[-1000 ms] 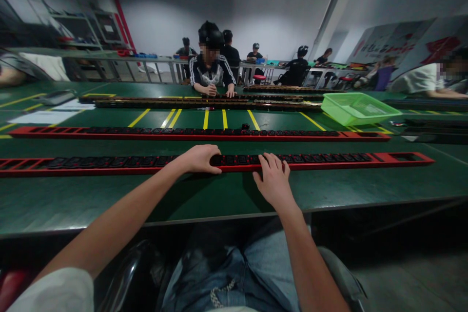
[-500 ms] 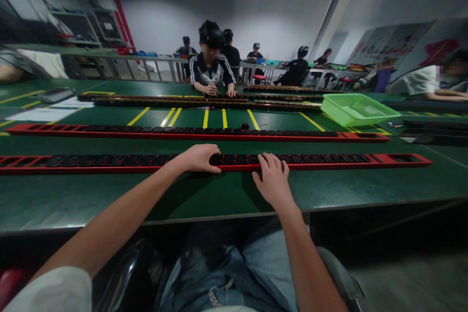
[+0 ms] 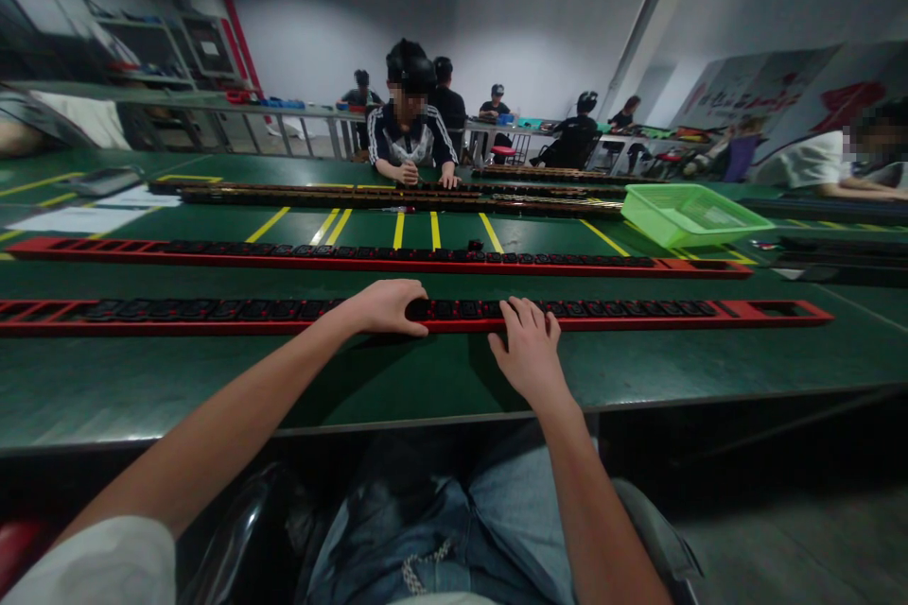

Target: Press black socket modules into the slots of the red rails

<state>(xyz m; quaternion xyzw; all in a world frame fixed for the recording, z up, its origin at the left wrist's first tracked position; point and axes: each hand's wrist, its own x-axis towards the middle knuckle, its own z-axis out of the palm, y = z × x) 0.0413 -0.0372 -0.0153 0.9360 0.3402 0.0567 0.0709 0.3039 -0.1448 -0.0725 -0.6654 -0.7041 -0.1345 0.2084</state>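
Set in a workshop, before a pale grey wall (image 3: 532, 9), at a long, smooth green table (image 3: 454, 388). At the fingers: left hand (image 3: 387, 306) arched over a long, narrow red bar (image 3: 624, 323), with thumb near and forefinger far, held apart to bracket its width, presumably for steadying; cannot tell whether clamped tight. Right hand (image 3: 529, 340) palm down, with fingers slightly spread over the bar's top and thumb apart toward the near side, likely for a light hold. Along the bar, square black modules (image 3: 631, 307) in a row. Laid lengthwise near the front edge, probably for easy reach. Just beyond, a matching second red bar (image 3: 284, 262), parallel, with a small black-and-red block (image 3: 475, 246) at its far side. Farther, yellow table stripes (image 3: 399, 232), perhaps for marking places; a bright green plastic basket (image 3: 699, 227) to the right; slim dark rails (image 3: 319, 197) before a co-worker (image 3: 408, 137) in a striped jacket.
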